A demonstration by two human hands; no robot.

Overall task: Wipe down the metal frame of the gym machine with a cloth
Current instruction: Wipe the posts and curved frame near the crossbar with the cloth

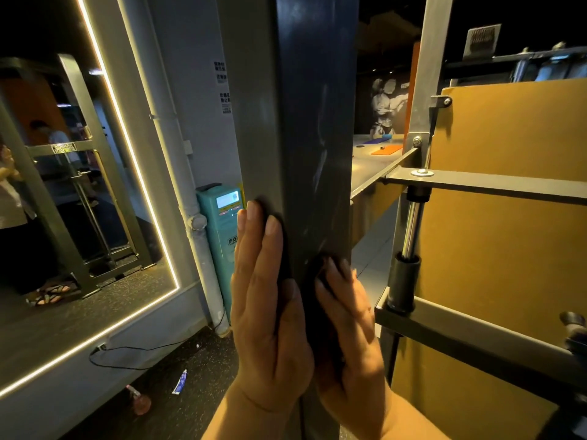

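A dark metal upright post of the gym machine fills the middle of the head view. A black cloth wraps round the post's near corner. My left hand lies flat with straight fingers, pressing the cloth against the post's left face. My right hand presses the cloth on the right face, its fingers slightly bent over the dark fabric. Most of the cloth is hidden between my palms and the post.
Right of the post are grey frame bars, a chrome guide rod and tan panels. At left stand a lit mirror, a white pipe and a teal kiosk. A cable and a small tube lie on the floor.
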